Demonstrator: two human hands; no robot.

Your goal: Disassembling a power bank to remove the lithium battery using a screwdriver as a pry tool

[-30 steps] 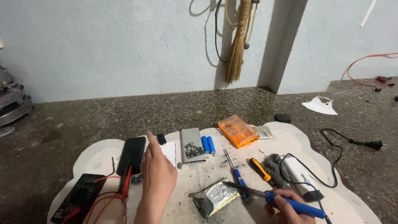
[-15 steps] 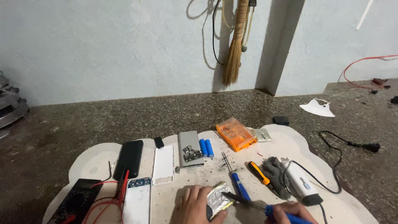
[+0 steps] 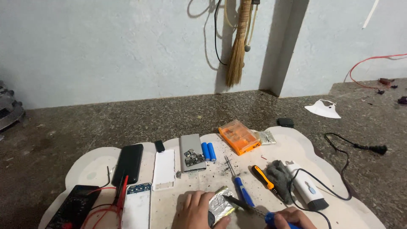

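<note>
Two blue cells (image 3: pixel 208 151), two screwdrivers (image 3: pixel 243 191), one foil pack (image 3: pixel 221 204).

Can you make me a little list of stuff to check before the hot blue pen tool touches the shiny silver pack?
1. Left hand steadies the silver pack: ok, it rests on it.
2. Right hand grips the blue pen tool: ok, though the hand is partly cut off by the picture's edge.
3. Tip aimed at the pack: ok, it sits right at its edge.
4. Blue screwdriver out of the way: not ok, it lies just under the tool.
5. Tool is hot: cannot tell.
6. Black cord free of the hands: ok.
</note>
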